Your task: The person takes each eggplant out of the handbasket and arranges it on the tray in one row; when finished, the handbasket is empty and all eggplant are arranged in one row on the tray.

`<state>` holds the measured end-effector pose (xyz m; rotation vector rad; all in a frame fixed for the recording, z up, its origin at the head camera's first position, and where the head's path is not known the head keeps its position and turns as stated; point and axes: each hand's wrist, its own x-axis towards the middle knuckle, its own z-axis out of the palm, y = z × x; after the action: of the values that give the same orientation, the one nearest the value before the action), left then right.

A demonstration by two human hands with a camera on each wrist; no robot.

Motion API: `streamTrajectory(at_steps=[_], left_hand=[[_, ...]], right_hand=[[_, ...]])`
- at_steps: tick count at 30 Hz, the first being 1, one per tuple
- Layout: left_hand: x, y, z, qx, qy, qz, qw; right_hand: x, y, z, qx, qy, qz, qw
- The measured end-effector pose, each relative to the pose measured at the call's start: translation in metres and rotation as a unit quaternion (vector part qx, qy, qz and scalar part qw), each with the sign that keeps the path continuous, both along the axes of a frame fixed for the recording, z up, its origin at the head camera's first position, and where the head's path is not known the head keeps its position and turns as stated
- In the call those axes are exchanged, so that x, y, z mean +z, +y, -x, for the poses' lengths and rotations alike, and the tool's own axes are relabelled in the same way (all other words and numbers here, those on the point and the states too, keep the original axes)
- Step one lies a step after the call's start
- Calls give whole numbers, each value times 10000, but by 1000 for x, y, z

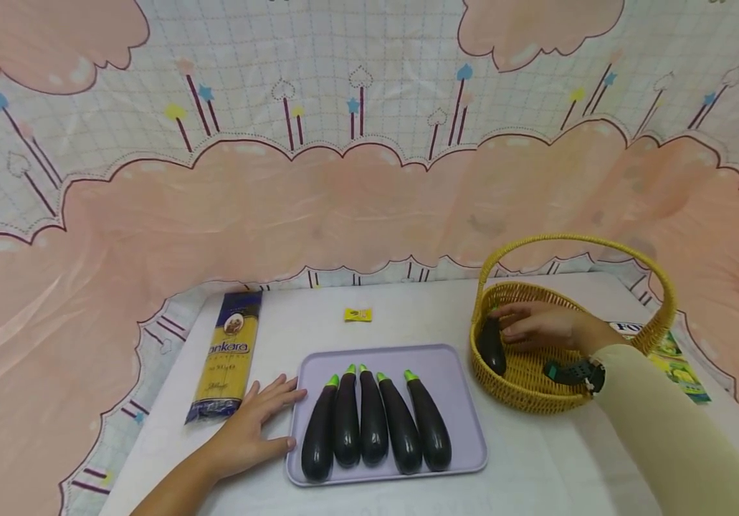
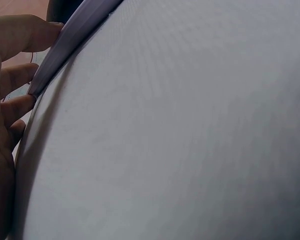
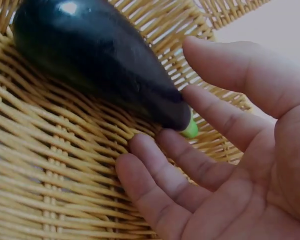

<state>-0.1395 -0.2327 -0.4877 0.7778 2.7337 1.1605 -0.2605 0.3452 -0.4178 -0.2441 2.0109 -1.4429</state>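
Several dark eggplants (image 1: 373, 419) with green tips lie side by side on a lilac tray (image 1: 466, 437). My left hand (image 1: 253, 430) is spread at the tray's left side; in the left wrist view its thumb and fingertips touch the tray's rim (image 2: 72, 42). Inside the yellow wicker basket (image 1: 530, 403), one eggplant (image 1: 491, 347) leans along the left wall. My right hand (image 1: 540, 326) reaches into the basket beside that eggplant. In the right wrist view the fingers are loosely extended near its green tip (image 3: 191, 129), with the thumb apart from it.
A pack of spaghetti (image 1: 229, 351) lies on the left of the white table (image 1: 304, 315). A small yellow packet (image 1: 358, 314) is behind the tray. A green and yellow bag (image 1: 682, 369) lies right of the basket, partly hidden by it. The basket's tall handle (image 1: 565, 238) arches above the right hand.
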Motion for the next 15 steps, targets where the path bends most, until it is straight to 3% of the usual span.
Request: streamTrajectory(at_steps=[8,15], left_hand=[[-3,1,0,51,-11,27,10000],[-6,-1,3,69,-48,75,9999]], right_hand=[[-7,-6,1,-203,89,163,9996],[-8,-21,-2,-424,414,-170,9981]])
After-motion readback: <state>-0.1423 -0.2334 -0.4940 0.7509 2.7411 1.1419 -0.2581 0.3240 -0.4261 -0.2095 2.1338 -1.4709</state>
